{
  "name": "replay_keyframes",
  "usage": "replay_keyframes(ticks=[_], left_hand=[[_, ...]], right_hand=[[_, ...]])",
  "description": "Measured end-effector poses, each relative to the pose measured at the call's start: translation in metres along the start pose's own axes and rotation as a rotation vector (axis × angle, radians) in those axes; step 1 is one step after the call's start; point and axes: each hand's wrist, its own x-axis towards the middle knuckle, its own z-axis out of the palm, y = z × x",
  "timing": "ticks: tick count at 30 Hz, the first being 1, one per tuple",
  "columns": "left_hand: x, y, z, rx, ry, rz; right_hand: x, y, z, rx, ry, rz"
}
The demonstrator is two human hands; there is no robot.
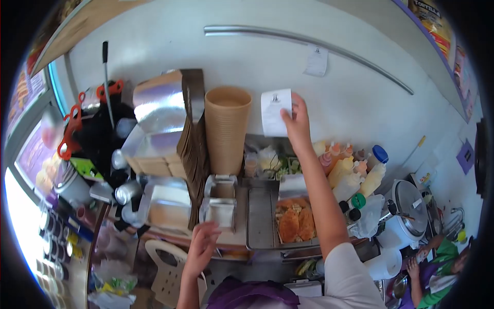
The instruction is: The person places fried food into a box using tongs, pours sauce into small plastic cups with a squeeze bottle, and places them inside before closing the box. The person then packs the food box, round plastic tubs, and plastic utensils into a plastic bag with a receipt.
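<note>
My right hand (296, 119) is raised in front of the wall, its fingers pinching a white paper slip (276, 112) with small print. My left hand (204, 246) hangs lower, fingers apart and holding nothing, near the counter edge and just below a metal holder (220, 208). Left of my right hand stands a tall stack of brown paper cups (228, 131). Beneath my right forearm, a box with browned food (296, 221) sits beside a metal tray (261, 219).
Foil-lined boxes (158, 110) are stacked at the left. Sauce bottles (346, 177) and a large lidded pot (410, 206) stand at the right. Another slip (316, 62) hangs on the wall. A person in green and purple (437, 268) is at the lower right.
</note>
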Motion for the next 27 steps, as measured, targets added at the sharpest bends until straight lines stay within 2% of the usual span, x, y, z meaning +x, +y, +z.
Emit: replay_keyframes(ticks=[3,4,6,7,9,10,11,12,14,16,17,18,20,22,24,26,27], left_hand=[[-0.021,-0.03,-0.031,-0.073,-0.028,-0.04],[-0.024,-0.039,-0.036,-0.097,-0.033,-0.045],[-0.014,0.011,-0.02,-0.386,0.164,0.15],[-0.012,0.034,-0.014,-0.519,0.28,0.232],[-0.015,0.049,-0.015,-0.367,0.312,0.422],[-0.018,0.055,-0.014,-0.277,0.335,0.517],[-0.021,0.069,-0.005,-0.323,0.49,0.522],[-0.028,0.069,-0.009,-0.138,0.486,0.43],[-0.064,0.067,-0.02,0.246,0.549,0.183],[-0.101,0.058,-0.025,-0.087,0.702,-0.152],[-0.12,0.049,-0.032,-0.115,0.816,-0.133],[-0.141,0.039,-0.045,-0.138,0.906,-0.089],[-0.182,0.033,-0.084,0.077,1.142,-0.167],[-0.221,0.026,-0.152,0.286,1.304,-0.279],[-0.255,0.018,-0.224,0.292,1.486,-0.138],[-0.319,-0.034,-0.319,0.137,1.632,0.023],[-0.335,-0.032,-0.355,0.196,1.675,0.108]], right_hand=[[0.046,-0.043,0.005,-0.041,-0.107,0.041],[0.037,-0.067,0.008,0.085,-0.194,0.047],[-0.021,-0.126,0.034,0.381,-0.346,0.16],[-0.058,-0.123,0.045,0.413,-0.39,0.112],[-0.116,-0.143,0.06,-0.017,-0.686,-0.231],[-0.144,-0.138,0.067,0.037,-0.867,-0.229],[-0.174,-0.127,0.083,0.224,-0.867,-0.215],[-0.194,-0.122,0.098,0.333,-0.845,-0.21],[-0.222,-0.119,0.115,0.259,-0.905,-0.207],[-0.256,-0.105,0.136,0.294,-0.964,-0.265],[-0.27,-0.109,0.147,0.338,-1.021,-0.149],[-0.279,-0.117,0.158,0.35,-1.071,-0.044],[-0.291,-0.136,0.166,0.499,-1.035,0.162],[-0.297,-0.127,0.176,0.468,-1.143,0.224],[-0.305,-0.122,0.176,0.377,-1.234,0.256],[-0.315,-0.119,0.184,0.259,-1.346,0.278],[-0.319,-0.111,0.184,0.233,-1.389,0.258]])
